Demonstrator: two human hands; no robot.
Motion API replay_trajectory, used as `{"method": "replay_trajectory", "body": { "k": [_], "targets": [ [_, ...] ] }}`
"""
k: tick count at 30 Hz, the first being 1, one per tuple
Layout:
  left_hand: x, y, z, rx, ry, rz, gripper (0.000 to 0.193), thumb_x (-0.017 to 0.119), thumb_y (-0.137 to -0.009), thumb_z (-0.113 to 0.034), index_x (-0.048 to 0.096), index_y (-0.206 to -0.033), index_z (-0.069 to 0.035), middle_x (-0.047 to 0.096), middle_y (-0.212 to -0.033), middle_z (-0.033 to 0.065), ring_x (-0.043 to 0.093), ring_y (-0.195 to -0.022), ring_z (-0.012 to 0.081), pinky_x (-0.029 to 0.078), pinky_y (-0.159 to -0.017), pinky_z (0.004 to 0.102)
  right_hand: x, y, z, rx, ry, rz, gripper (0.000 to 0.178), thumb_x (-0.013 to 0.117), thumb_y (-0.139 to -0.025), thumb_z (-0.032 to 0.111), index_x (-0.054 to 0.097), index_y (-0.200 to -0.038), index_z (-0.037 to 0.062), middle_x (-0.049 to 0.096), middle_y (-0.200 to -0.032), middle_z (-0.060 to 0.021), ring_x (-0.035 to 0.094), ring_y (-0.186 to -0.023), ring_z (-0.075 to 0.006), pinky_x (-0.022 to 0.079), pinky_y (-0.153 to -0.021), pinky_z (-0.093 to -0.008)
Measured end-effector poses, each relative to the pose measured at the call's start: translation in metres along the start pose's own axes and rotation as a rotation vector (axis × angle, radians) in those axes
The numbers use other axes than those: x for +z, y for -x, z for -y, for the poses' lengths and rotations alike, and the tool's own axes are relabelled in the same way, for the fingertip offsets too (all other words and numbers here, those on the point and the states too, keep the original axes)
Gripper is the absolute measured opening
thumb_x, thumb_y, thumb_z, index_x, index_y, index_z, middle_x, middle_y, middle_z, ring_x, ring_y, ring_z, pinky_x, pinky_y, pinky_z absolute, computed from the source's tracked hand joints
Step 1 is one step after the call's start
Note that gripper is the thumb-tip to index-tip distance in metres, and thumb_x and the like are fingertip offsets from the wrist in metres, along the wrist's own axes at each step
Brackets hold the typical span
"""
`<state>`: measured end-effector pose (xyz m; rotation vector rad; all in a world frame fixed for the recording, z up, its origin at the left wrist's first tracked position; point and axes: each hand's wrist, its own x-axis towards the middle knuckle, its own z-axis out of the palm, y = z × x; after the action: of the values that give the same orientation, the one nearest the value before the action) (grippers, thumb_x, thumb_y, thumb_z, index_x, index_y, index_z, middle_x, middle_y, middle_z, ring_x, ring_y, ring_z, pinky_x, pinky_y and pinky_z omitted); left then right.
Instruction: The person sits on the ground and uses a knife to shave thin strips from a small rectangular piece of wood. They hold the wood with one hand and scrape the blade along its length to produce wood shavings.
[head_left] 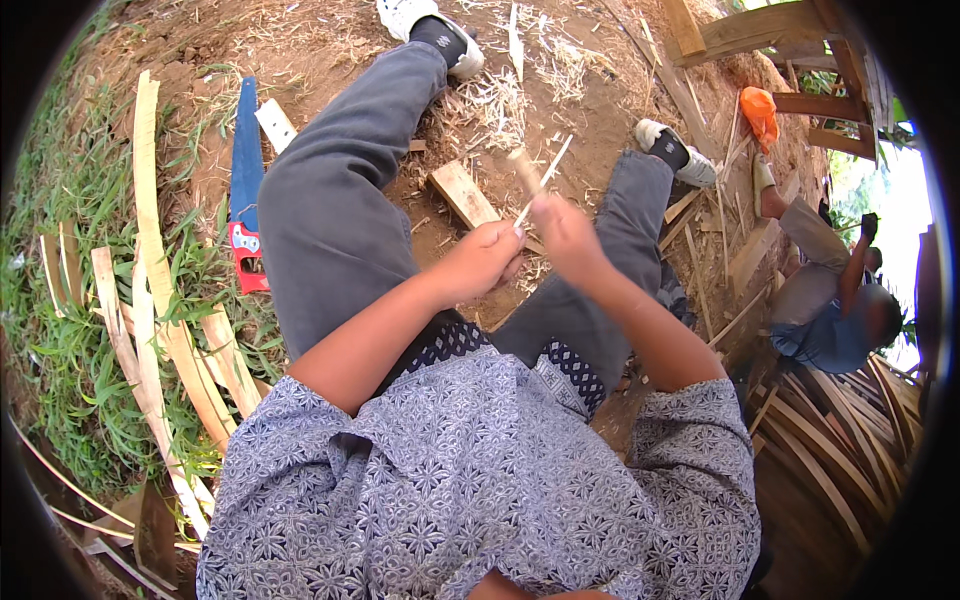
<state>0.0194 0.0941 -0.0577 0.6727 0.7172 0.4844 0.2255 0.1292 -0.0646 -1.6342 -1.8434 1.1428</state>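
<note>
My left hand (485,262) is closed on the lower end of a thin pale wooden stick (556,160), which slants up and to the right in front of my lap. Close beside it, my right hand (567,238) is closed round a short tan rod (524,174), smeared by motion. This rod looks like a wooden handle, but its kind cannot be made out. The stick passes behind or against my right fingers; which one I cannot tell. On the ground between my legs, beyond my hands, lies a wooden block (463,192).
To my left a handsaw (245,180) with blue blade and red handle lies on grass, beside long wooden strips (150,220). Pale shavings (570,65) litter the dirt ahead. At right are an orange bag (760,118), another person (830,300) and piled slats (830,440).
</note>
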Motion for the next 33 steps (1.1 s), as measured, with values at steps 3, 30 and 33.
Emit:
{"method": "replay_trajectory", "body": {
  "k": [3,30,33],
  "targets": [
    [-0.004,0.0,0.012,0.023,-0.053,-0.023,0.029,0.038,-0.111,-0.028,0.046,-0.089,-0.011,0.046,-0.065,-0.0032,0.04,-0.053,0.0081,0.034,-0.048,0.0273,0.002,-0.007,-0.025,0.04,-0.047,-0.004,0.041,0.049,-0.109,0.035,0.06,-0.09,0.0005,0.053,-0.067,-0.0056,0.05,-0.062,-0.0164,0.043,-0.06,-0.0371],
    [0.001,0.001,0.01,-0.056,-0.006,-0.115,0.035,0.038,-0.107,-0.03,0.036,-0.075,-0.016,0.031,-0.057,-0.0052,0.025,-0.046,0.0073,0.02,-0.042,0.0274,0.018,0.001,-0.021,-0.017,-0.015,0.032,0.047,0.044,-0.108,0.04,0.063,-0.092,-0.0002,0.063,-0.076,-0.0245,0.062,-0.072,-0.0412,0.047,-0.07,-0.048],
    [0.003,-0.001,0.0,-0.051,0.014,-0.067,0.035,0.039,-0.107,-0.03,0.037,-0.075,-0.016,0.032,-0.057,-0.0052,0.025,-0.046,0.0073,0.021,-0.042,0.0272,0.012,-0.009,-0.038,0.056,-0.056,-0.027,0.047,0.044,-0.108,0.039,0.061,-0.09,-0.0009,0.063,-0.074,-0.0226,0.062,-0.07,-0.0367,0.047,-0.069,-0.0477]
  ]
}}
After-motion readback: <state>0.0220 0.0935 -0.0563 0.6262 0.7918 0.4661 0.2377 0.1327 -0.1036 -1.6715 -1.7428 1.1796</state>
